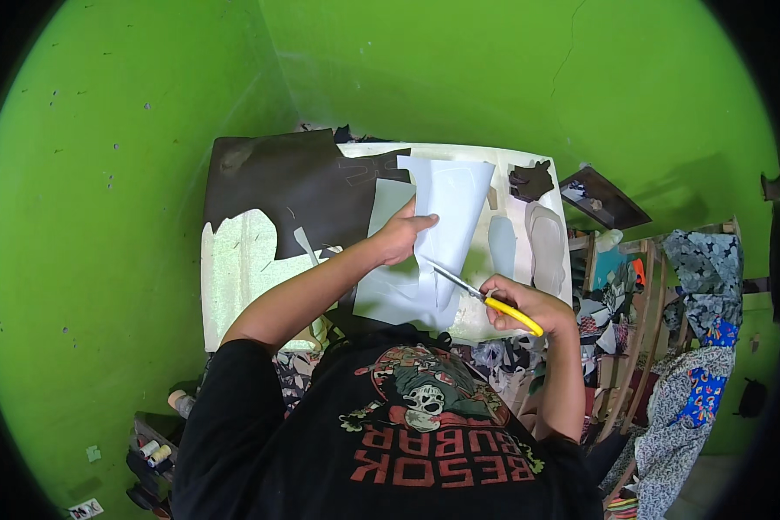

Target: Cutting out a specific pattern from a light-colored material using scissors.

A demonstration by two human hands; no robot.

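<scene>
My left hand (399, 236) grips a white sheet (455, 195) at its left edge, thumb on top and fingers behind. The sheet is lifted and curls over. In my right hand (522, 305) is a pair of scissors (472, 290) with yellow handles, its blades pointing left and meeting the sheet's lower part. Whether the blades are parted is hard to make out. Another pale sheet (390, 290) lies beneath, with faint outlines drawn on it. A large dark brown piece of material (277, 186) covers the table's far left, with light outlines near its right end.
The pale table (234, 277) stands against green walls (494, 69). Sole-shaped pieces (544, 247) and a small dark scrap (530, 180) lie at its right. Beyond that side are a dark tray-like frame (602, 198), a wooden rack (646, 347) and hanging cloth (706, 269). Thread spools (154, 452) sit low left.
</scene>
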